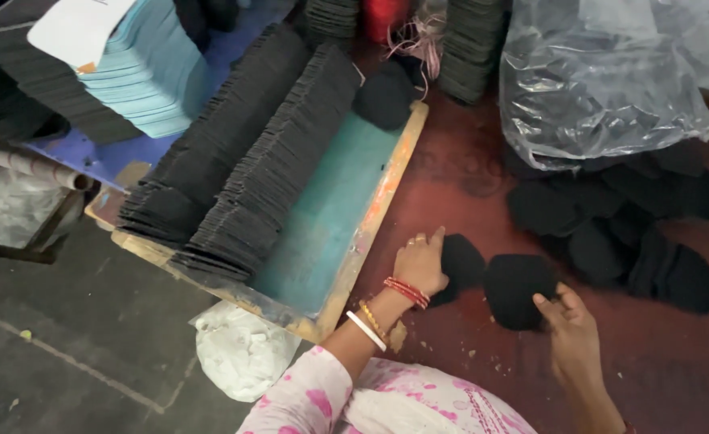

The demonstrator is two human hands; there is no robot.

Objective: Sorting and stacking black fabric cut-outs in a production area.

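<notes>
My left hand [420, 261] presses down on a small black fabric piece [461, 261] lying on the dark red floor [451, 177]. My right hand [571, 325] holds the near edge of a second rounded black fabric piece [515, 285] just right of the first. The two pieces touch in the middle. Bangles ring my left wrist, and a pink patterned sleeve covers that arm.
A heap of black fabric pieces [628, 217] lies at the right under a clear plastic bag [596, 80]. A teal wooden-framed board [330, 209] at the left carries two slanted rows of black cut pieces [242, 161]. Light blue stacks [145, 80] stand behind; a white bag [238, 350] lies nearby.
</notes>
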